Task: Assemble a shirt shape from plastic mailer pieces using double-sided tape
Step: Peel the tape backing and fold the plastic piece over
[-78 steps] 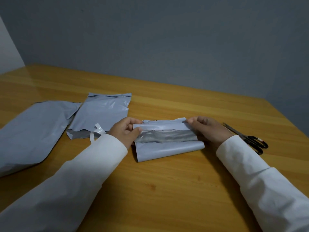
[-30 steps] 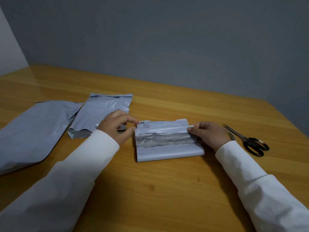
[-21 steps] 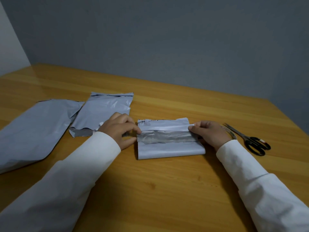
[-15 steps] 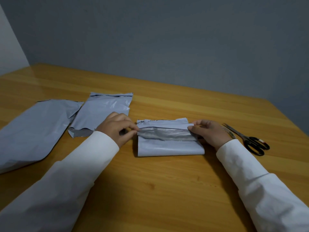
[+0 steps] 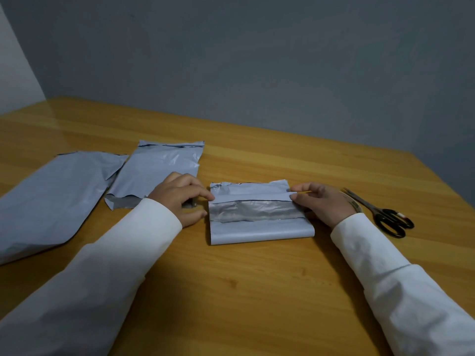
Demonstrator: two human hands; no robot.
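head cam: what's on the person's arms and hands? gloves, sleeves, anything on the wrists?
No gloves: left hand and right hand are bare. Both arms wear long white sleeves, left sleeve and right sleeve, slightly creased, cuffs ending at the wrists. No watch or markings visible.

wooden table (image 5: 257,291) bears three grey mailer pieces (image 5: 259,229) (image 5: 156,170) (image 5: 48,196) and scissors (image 5: 385,214).

Black-handled scissors (image 5: 380,214) flat on wooden table (image 5: 257,291), far right; grey wall (image 5: 257,60) behind
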